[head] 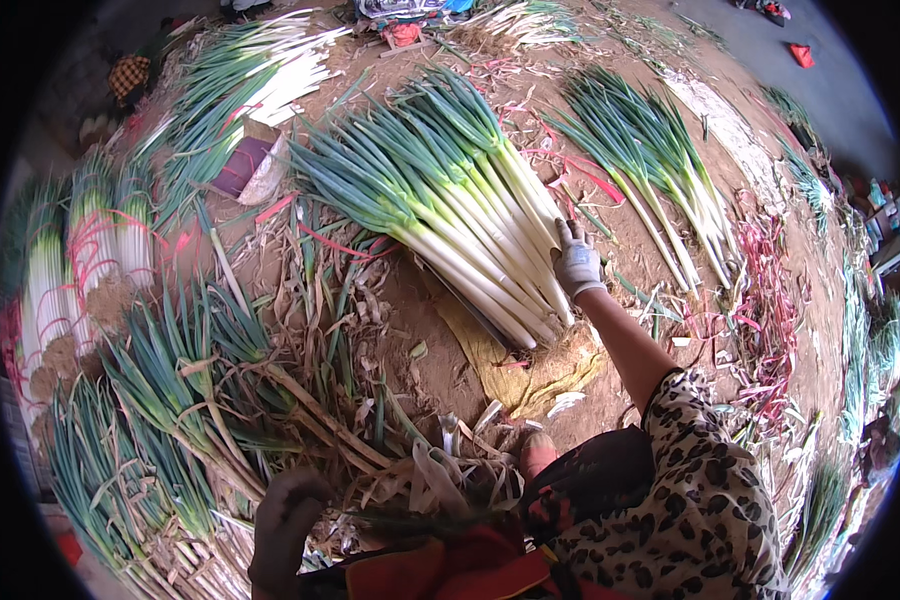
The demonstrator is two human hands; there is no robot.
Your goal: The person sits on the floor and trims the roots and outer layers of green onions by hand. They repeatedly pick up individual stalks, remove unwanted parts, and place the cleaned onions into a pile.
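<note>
My right hand (579,264), in a pale work glove, rests against the right edge of a big pile of peeled Welsh onions (487,210). Its fingers are stretched forward and slightly apart, touching the white stalks. The pile's green tops fan away from me, and its root ends lie over a yellow woven sack (525,379). My left hand (294,510), gloved and in shadow, is low at the left beside unpeeled Welsh onions (195,420) with dry leaves. Those fingers look curled, but whether they grip anything is hidden.
A smaller group of peeled onions (667,172) lies to the right, near a heap of red plastic ties (769,315). Bundles tied in red (94,247) stand at the left. Farther off are a cardboard box (259,161) and another onion heap (270,75). Dry leaf scraps (352,300) litter the dirt floor.
</note>
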